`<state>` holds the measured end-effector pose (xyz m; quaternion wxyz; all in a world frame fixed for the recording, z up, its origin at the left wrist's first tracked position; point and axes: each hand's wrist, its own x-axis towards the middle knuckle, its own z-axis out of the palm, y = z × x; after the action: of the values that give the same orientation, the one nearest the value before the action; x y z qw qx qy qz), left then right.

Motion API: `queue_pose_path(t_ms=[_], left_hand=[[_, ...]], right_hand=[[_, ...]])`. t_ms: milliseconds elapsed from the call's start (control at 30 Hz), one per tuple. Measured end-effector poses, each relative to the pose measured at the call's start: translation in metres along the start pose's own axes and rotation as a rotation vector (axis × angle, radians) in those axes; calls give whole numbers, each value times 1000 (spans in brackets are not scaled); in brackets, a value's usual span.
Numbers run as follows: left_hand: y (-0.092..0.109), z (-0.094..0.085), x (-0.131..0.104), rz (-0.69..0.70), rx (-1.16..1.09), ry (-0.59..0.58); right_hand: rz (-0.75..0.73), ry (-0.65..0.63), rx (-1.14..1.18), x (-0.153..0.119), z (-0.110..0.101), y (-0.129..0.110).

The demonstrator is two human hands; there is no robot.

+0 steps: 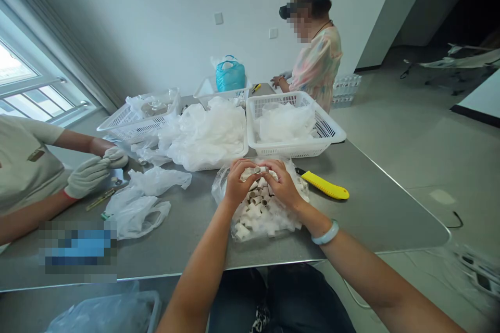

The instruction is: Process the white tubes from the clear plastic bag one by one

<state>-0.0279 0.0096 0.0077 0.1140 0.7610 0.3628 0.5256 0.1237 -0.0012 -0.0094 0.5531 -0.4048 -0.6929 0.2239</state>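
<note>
Both my hands meet over an open clear plastic bag [250, 229] full of short white tube pieces on the grey table. Between the fingertips is one small white tube piece [258, 170], its round opening facing me. My left hand [240, 182] grips it from the left side, thumb and fingers pinched. On the other side, my right hand [282, 183] pinches it too, and a pale bracelet sits on that wrist. More tube pieces lie loose in the bag just below my fingers.
A yellow-handled knife [326, 185] lies right of the bag. Behind stand white baskets [297, 148] with plastic bags. At left, a person's gloved hands [88, 177] work beside crumpled bags [136, 213]. Another person [316, 62] stands at the far end. The table [383, 208] extends right.
</note>
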Motion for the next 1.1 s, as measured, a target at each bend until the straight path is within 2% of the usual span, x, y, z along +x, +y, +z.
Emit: queue_pose_path(t_ms=[167,300,367,467,533,600,667,733,833,900,967,1033,1100], left_hand=[[1,0,1,49,-5,1],[0,0,-1,-15,-3,-14],[-1,-1,-2,-66,12,-27],[-3,-1,-3,-119,19,-54],[-3,0,-3,-137,12,-76],[-3,0,-3,-146,1,-94],[-2,1,-3,-153,-7,-106],[-1,1,-4,-169,-9,-121],[0,2,-5,-190,-2,-120],[0,2,-5,-198,6,-116],[0,2,-6,-204,11,-119],[-1,3,-6,-200,2,-117],[-3,4,-7,-188,-32,-106]], right_hand=[[10,-21,-6,-1,3,1],[-7,-13,-52,4,0,0],[3,9,-134,11,-14,1],[123,8,-409,20,-52,9],[261,-129,-633,21,-79,16],[395,-322,-766,18,-98,22],[477,-477,-817,11,-108,27],[485,-558,-810,4,-110,30],[491,-521,-816,-2,-114,28],[503,-404,-855,-1,-118,22],[449,-301,-847,3,-121,13],[349,-299,-752,10,-119,2],[270,-378,-616,18,-109,-8]])
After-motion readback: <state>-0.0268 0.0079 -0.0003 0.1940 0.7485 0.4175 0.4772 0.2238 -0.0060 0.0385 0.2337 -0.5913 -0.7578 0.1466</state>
